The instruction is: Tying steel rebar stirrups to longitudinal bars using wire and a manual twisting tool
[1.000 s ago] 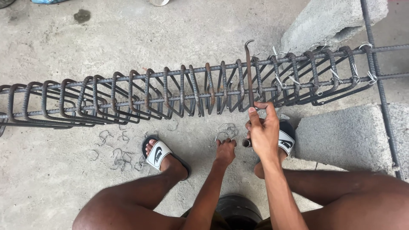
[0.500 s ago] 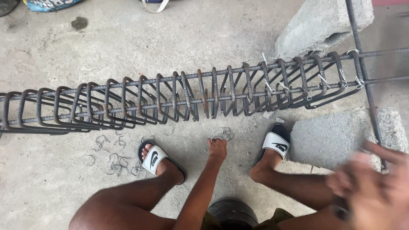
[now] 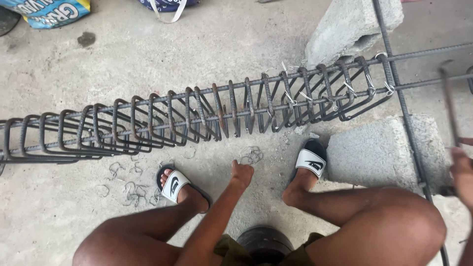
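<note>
Open concrete floor (image 3: 207, 44) beyond rebar cage (image 3: 197, 116), concrete blocks (image 3: 384, 148) crowding right side

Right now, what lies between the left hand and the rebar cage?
In the head view, a small bundle of wire loops lies on the concrete between the left hand and the rebar cage.

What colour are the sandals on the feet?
The sandals have a white strap with a black mark and black soles, clearest in the head view.

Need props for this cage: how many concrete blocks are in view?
2. One block lies behind the rebar cage at upper right; the other block sits in front, beside the right sandal. More may lie out of frame.
</note>
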